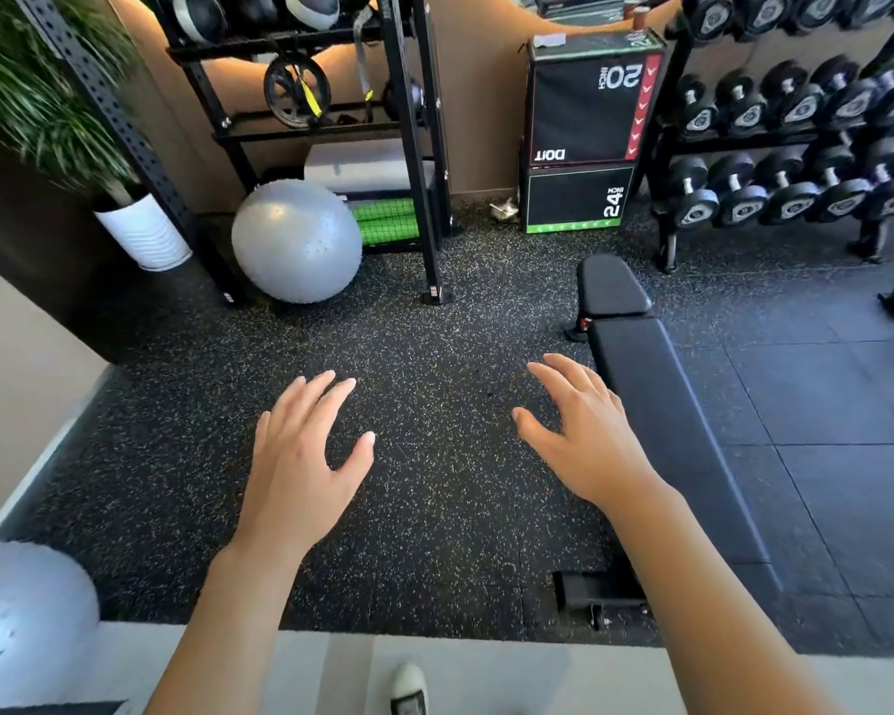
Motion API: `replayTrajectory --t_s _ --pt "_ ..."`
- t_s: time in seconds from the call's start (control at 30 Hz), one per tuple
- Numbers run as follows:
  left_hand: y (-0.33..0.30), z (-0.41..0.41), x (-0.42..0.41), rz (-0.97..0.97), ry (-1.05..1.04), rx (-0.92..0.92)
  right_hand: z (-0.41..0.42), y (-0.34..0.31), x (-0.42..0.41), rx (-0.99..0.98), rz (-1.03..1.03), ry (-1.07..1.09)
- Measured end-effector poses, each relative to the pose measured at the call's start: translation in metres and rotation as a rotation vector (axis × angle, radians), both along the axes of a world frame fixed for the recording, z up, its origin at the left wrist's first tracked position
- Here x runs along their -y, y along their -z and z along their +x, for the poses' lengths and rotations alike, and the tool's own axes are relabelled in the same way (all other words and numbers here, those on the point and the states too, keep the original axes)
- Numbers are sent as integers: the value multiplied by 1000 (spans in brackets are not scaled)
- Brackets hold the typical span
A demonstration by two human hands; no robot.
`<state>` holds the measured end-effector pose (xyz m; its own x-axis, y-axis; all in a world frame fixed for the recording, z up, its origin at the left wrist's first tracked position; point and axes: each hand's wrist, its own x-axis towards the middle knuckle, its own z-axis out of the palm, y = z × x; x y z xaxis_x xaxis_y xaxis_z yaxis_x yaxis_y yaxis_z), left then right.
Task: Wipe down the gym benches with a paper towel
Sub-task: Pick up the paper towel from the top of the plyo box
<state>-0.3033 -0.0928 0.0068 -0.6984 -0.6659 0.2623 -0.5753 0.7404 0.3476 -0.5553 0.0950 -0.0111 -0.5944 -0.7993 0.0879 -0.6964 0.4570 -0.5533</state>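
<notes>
Both hands hung over the speckled floor [434,312] with fingers spread and relaxed, holding nothing: the left hand [300,456] at about seven o'clock of the frame's centre, the right hand [584,436] at about four o'clock, its fingertips just beside the bench's near edge. No paper towel showed anywhere. The bench [661,405] lay flat at three to five o'clock, its long axis running from five o'clock up toward twelve, the short seat pad [610,286] at the far end pointing toward the stacked jump boxes [589,136]. Its black padding looked smooth and firm with some give, likely slick once wet, so a flat palm pressing along the length should serve. The frame looked heavy; it needed wiping, not lifting.
</notes>
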Motion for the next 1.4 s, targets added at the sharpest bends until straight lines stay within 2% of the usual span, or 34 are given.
replayTrajectory --t_s 0.27,0.73,1.1,1.4 --pt "12 -9 87 32 3 -9 -9 4 87 -26 26 -15" --pt "1 -41 319 55 93 -20 -15 -19 298 -150 75 79" --pt "6 -86 386 95 135 -20 -45 -21 354 -213 144 152" --pt "8 -163 439 87 136 10 -124 -11 400 -196 147 227"
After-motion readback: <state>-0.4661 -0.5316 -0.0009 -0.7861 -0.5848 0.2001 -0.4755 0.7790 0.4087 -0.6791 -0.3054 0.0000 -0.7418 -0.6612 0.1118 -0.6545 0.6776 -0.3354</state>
